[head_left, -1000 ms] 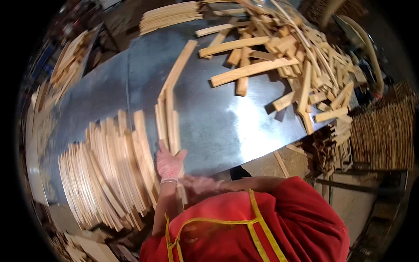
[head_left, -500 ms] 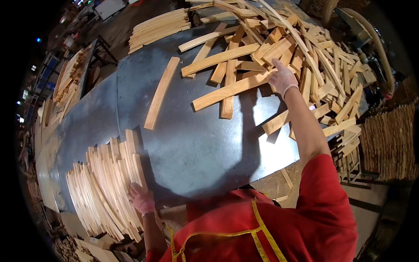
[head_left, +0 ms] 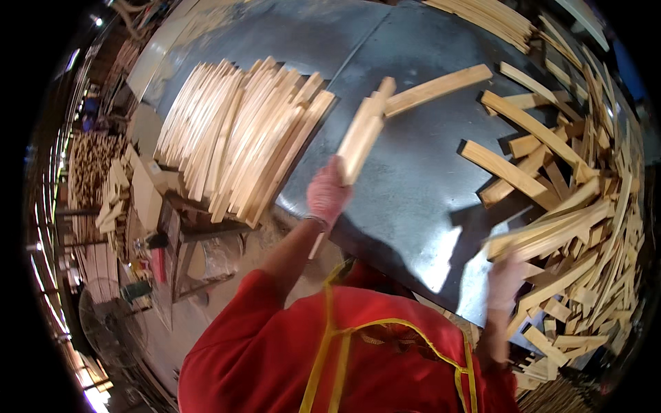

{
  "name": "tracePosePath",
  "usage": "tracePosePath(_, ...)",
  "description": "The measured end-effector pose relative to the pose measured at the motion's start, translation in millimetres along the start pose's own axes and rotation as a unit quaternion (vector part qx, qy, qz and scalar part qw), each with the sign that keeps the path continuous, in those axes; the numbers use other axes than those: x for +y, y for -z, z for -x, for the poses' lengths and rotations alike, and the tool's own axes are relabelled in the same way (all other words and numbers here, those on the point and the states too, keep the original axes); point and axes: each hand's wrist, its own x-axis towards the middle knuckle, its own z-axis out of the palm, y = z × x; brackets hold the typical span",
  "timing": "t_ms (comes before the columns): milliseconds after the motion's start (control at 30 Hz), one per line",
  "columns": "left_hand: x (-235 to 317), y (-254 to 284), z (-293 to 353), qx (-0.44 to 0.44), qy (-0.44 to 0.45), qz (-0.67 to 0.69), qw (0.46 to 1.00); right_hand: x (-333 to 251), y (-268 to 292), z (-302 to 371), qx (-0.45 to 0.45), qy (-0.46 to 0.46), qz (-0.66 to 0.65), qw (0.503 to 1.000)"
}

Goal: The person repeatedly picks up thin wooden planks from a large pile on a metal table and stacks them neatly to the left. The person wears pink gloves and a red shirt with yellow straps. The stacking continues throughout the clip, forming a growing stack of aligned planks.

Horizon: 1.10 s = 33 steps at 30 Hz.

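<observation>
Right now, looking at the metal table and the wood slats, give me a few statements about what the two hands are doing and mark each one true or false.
1. The left hand grips a few wooden slats. True.
2. The right hand rests on the neat stack. False: it is at the loose pile on the right.
3. The neat stack lies on the left part of the metal table. True.
4. The person wears a blue top. False: it is red, with yellow straps.
5. Both hands are bare. False: both wear light gloves.
</observation>
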Motion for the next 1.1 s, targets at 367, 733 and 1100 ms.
tracePosePath(367, 8, 30, 13, -0.165, -0.114, -0.013, 0.98, -234, -46, 84, -0.204, 0.052, -0.332, 0.919)
tracePosePath(733, -37, 34, 24, -0.304, -0.117, 0.149, 0.934, -290, -65, -14, -0.014, 0.006, -0.368, 0.93)
tracePosePath(1100, -146, 153, -33, -0.23, -0.392, -0.261, 0.852, -329, -98, -35, -0.032, -0.019, -0.424, 0.905)
